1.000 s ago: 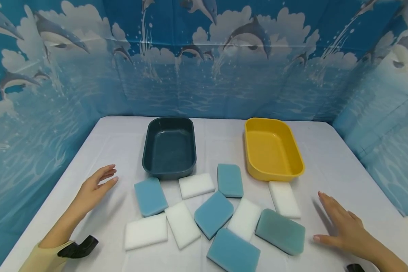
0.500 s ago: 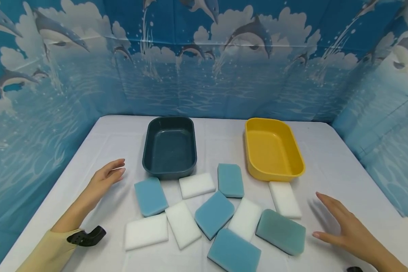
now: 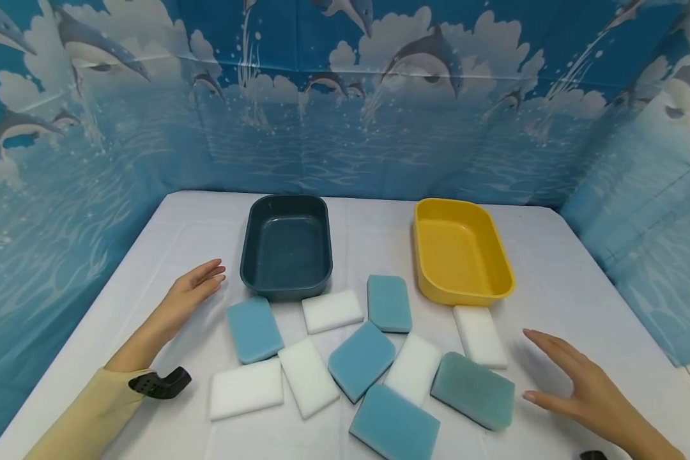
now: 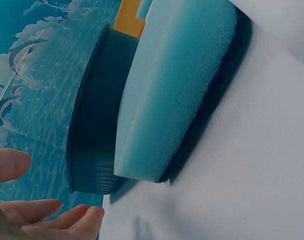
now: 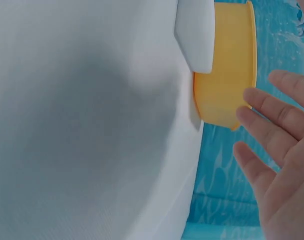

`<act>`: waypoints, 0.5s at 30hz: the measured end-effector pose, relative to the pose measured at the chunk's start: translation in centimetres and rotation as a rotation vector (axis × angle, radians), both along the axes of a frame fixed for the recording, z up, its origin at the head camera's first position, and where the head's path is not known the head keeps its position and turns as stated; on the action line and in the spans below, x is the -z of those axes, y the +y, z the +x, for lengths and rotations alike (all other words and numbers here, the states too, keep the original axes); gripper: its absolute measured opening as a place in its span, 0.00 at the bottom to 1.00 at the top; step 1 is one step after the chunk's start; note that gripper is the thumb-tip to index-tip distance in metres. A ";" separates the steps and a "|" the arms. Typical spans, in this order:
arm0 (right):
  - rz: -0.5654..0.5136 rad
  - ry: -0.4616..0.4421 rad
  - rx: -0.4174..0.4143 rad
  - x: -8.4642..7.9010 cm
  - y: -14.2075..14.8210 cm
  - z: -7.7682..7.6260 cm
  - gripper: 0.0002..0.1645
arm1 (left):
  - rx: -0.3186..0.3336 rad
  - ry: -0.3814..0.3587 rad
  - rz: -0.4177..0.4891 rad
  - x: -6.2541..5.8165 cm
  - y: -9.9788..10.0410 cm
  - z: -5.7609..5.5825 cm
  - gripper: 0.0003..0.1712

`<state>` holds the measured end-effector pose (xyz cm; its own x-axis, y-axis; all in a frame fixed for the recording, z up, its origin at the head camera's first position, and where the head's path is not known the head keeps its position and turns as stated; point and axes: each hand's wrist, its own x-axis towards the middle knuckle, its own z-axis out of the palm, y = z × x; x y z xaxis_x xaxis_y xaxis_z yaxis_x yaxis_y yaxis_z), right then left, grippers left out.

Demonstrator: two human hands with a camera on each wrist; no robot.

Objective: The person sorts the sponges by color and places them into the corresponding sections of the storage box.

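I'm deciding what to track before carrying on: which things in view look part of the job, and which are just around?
Probably the job's, judging by their central layout:
five bluish sponges
five white pads
dark bin
yellow bin

Probably just surroundings:
dolphin-print backdrop
white tablecloth
black wrist devices

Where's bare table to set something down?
Bare: between the dark tray and yellow tray; dark tray's left, beyond the left hand; yellow tray's right, beyond the right hand. Crowded: in front of both trays, where blue sponges and white sponges lie packed together.
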<state>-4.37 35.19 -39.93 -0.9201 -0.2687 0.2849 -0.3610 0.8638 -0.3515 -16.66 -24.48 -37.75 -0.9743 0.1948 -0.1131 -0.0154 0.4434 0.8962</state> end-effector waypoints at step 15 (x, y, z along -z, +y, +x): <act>-0.021 0.023 -0.108 0.0 -1.3 0.6 0.50 | 0.049 -0.034 0.039 -0.2 1.9 -1.7 0.39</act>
